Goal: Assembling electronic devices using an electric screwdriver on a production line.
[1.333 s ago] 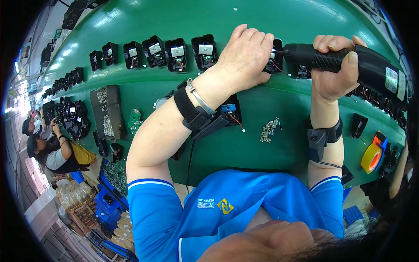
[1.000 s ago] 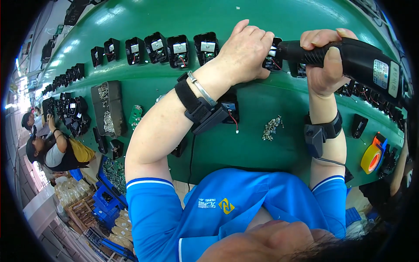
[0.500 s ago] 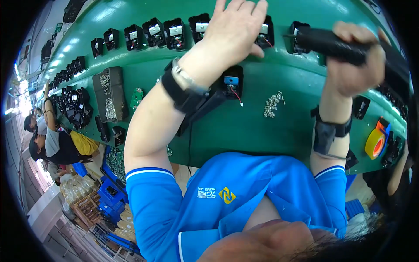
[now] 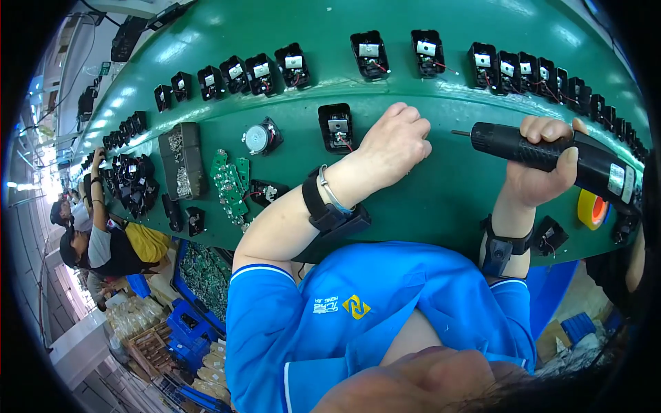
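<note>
My right hand (image 4: 540,165) is wrapped round a black electric screwdriver (image 4: 523,146), whose bit points left over the green table. My left hand (image 4: 396,143) is closed, fingers curled down near the table's middle; anything in them is hidden. Left of that hand stands an open black housing (image 4: 336,126) with a metal plate and a short red wire inside. Beyond both hands, two similar housings, one left (image 4: 370,55) and one right (image 4: 428,52), stand apart from the others in the row. The screw pile seen earlier is not visible; my left hand covers that area.
More black housings (image 4: 485,67) line the far side. On the left lie a round speaker (image 4: 257,139), green circuit boards (image 4: 227,180) and a dark screw tray (image 4: 183,162). An orange-and-yellow tape roll (image 4: 592,209) is at the right. Another person (image 4: 93,237) works far left.
My left hand has come down from the far row of housings toward the table's middle, its fingers now curled. The screwdriver in my right hand has moved nearer to me, away from a housing.
</note>
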The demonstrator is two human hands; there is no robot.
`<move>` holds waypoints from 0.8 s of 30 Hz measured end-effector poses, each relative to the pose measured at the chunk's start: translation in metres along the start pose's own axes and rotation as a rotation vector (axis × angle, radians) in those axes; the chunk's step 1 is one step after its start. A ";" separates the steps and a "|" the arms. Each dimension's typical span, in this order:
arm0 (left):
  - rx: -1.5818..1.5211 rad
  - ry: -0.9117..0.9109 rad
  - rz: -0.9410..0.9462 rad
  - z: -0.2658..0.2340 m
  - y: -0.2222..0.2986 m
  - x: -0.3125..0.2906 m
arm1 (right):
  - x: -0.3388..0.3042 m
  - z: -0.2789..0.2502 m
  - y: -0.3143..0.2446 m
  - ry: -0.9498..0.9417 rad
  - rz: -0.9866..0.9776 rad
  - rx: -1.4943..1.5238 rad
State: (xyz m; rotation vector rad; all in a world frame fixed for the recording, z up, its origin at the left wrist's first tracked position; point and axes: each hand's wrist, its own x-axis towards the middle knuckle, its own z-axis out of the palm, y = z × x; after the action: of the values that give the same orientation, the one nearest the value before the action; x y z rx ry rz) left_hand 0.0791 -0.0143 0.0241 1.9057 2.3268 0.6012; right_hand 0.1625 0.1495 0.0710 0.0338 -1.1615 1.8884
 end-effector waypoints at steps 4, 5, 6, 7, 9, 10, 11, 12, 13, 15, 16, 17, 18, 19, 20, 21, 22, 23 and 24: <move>-0.120 0.184 -0.053 -0.012 0.005 0.005 | 0.009 0.004 -0.014 0.065 -0.027 0.080; -0.607 0.239 -0.309 -0.021 0.012 0.010 | 0.013 0.001 -0.021 0.056 -0.048 0.102; -1.095 0.280 -0.566 -0.026 0.016 0.013 | 0.017 -0.002 -0.028 0.047 -0.068 0.124; -1.388 0.360 -0.647 -0.022 0.015 0.012 | 0.019 0.003 -0.031 0.078 -0.068 0.199; -1.605 0.383 -0.635 -0.014 0.009 0.006 | 0.021 0.011 -0.032 0.105 -0.065 0.268; -1.830 0.386 -0.610 -0.011 0.007 0.005 | 0.022 0.014 -0.032 0.113 -0.063 0.291; -1.913 0.392 -0.598 -0.009 0.006 0.004 | 0.023 0.016 -0.030 0.114 -0.066 0.288; -1.915 0.388 -0.595 -0.007 0.005 0.005 | 0.023 0.018 -0.027 0.072 -0.062 0.290; -1.950 0.398 -0.584 -0.007 0.006 0.006 | 0.024 0.020 -0.025 0.030 -0.055 0.294; -1.987 0.406 -0.571 -0.007 0.007 0.008 | 0.024 0.022 -0.022 0.035 -0.043 0.302; -1.984 0.390 -0.572 -0.008 0.007 0.009 | 0.024 0.023 -0.021 0.038 -0.028 0.313; -1.981 0.374 -0.573 -0.008 0.007 0.009 | 0.024 0.023 -0.020 0.030 -0.022 0.314; -1.982 0.375 -0.573 -0.008 0.007 0.009 | 0.024 0.023 -0.019 0.029 -0.021 0.314; -1.984 0.369 -0.565 -0.008 0.007 0.010 | 0.024 0.023 -0.019 0.007 -0.023 0.306; -1.987 0.363 -0.557 -0.007 0.007 0.010 | 0.024 0.023 -0.019 -0.014 -0.025 0.297; -1.988 0.364 -0.555 -0.007 0.008 0.010 | 0.024 0.023 -0.020 -0.016 -0.026 0.296; -1.955 0.361 -0.556 -0.007 0.009 0.011 | 0.024 0.023 -0.021 -0.052 -0.026 0.284; -1.923 0.359 -0.556 -0.007 0.009 0.011 | 0.024 0.023 -0.022 -0.089 -0.027 0.272; -1.923 0.361 -0.557 -0.007 0.010 0.011 | 0.024 0.023 -0.022 -0.090 -0.026 0.273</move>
State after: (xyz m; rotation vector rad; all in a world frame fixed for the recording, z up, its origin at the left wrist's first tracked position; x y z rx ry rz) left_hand 0.0833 -0.0038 0.0363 0.2237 0.9674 1.9726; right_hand 0.1542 0.1519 0.1101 0.2856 -0.9495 2.0275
